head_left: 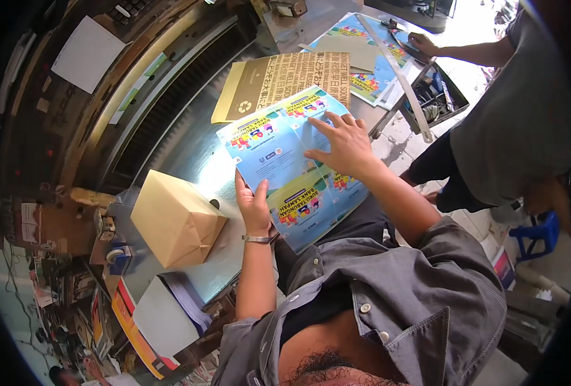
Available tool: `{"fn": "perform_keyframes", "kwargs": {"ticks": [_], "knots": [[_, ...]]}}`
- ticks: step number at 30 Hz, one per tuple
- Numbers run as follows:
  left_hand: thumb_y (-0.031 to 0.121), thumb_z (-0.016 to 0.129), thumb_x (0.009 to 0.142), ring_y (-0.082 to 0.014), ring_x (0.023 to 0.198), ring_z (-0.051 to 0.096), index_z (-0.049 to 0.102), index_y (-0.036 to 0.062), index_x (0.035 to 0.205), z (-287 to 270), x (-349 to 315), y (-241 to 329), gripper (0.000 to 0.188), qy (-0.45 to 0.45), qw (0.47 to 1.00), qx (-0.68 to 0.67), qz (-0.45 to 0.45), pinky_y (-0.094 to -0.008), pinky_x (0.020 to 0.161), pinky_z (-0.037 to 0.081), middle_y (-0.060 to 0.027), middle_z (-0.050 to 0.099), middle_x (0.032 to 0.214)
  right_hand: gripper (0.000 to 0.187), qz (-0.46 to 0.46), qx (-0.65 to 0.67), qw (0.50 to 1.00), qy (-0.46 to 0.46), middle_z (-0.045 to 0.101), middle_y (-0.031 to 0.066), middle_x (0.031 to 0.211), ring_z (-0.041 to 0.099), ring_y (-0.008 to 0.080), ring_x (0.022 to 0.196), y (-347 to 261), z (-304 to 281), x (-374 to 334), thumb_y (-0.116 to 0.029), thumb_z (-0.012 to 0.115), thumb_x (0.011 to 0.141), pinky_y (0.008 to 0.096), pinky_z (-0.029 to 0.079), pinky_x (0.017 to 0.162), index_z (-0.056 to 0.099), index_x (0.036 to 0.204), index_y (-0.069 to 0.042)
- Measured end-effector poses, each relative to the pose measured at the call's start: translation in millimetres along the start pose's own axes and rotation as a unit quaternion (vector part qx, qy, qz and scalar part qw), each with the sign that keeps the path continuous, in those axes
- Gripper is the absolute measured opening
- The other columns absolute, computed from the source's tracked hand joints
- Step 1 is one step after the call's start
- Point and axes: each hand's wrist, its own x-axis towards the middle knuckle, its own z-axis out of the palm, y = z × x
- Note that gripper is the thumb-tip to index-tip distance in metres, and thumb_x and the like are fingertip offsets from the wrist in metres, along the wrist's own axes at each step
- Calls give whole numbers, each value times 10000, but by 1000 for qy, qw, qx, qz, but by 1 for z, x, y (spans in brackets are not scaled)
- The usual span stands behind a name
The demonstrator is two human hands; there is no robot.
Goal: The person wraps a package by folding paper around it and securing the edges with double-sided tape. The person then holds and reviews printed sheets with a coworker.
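A large blue printed sheet (254,170) with repeated cover designs in yellow and green is tilted up in front of me. My left hand (254,204) grips its left edge, thumb on top and the other fingers mostly hidden beneath. Across the printed face lies my right hand (343,145), its fingers spread and touching the paper. Behind the sheet, a brown-and-yellow paper wrapper (279,80) covered in dark print rests on the metal worktable (198,145). Left of my left hand stands a block wrapped in tan paper (176,219).
A large machine (169,96) with a dark slot borders the table on the left. Further right, a co-worker's hand (422,46) is over more printed sheets (363,32) beside a long metal ruler (398,74). A tool tray (437,96) and blue stool (535,237) stand right.
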Motion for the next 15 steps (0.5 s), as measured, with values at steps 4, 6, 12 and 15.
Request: {"fn": "perform_keyframes", "kwargs": {"ticks": [4, 6, 12, 15], "knots": [[-56, 592, 962, -240, 1392, 543, 299, -13, 1643, 2, 1, -5, 743, -11, 1000, -4, 10, -407, 1194, 415, -158, 539, 1536, 802, 16, 1, 1000, -11, 579, 138, 1521, 532, 371, 1394, 3, -10, -2, -660, 765, 849, 538, 402, 1132, 600, 1524, -260], [-39, 604, 956, -262, 1404, 530, 310, -27, 1638, -17, -4, -19, 742, -7, 997, 63, 40, -419, 1202, 399, -169, 526, 1546, 819, 23, 23, 999, -9, 572, 138, 1530, 518, 392, 1405, 1, -9, -4, -679, 754, 849, 561, 393, 1149, 579, 1540, -275], [-68, 561, 935, -285, 1411, 515, 275, 10, 1670, -11, -5, -10, 792, 15, 1000, -22, 8, -423, 1216, 371, -158, 490, 1579, 848, 30, 31, 999, -10, 532, 194, 1555, 485, 421, 1434, 6, 4, -9, -729, 696, 883, 560, 339, 1210, 531, 1577, -272], [-80, 556, 935, -267, 1394, 522, 271, 4, 1669, -12, -2, -13, 791, 11, 1000, -19, 5, -411, 1210, 372, -154, 493, 1571, 858, 43, 62, 997, -35, 541, 171, 1539, 506, 373, 1408, 13, 1, -16, -727, 701, 869, 534, 368, 1154, 546, 1565, -249]]}}
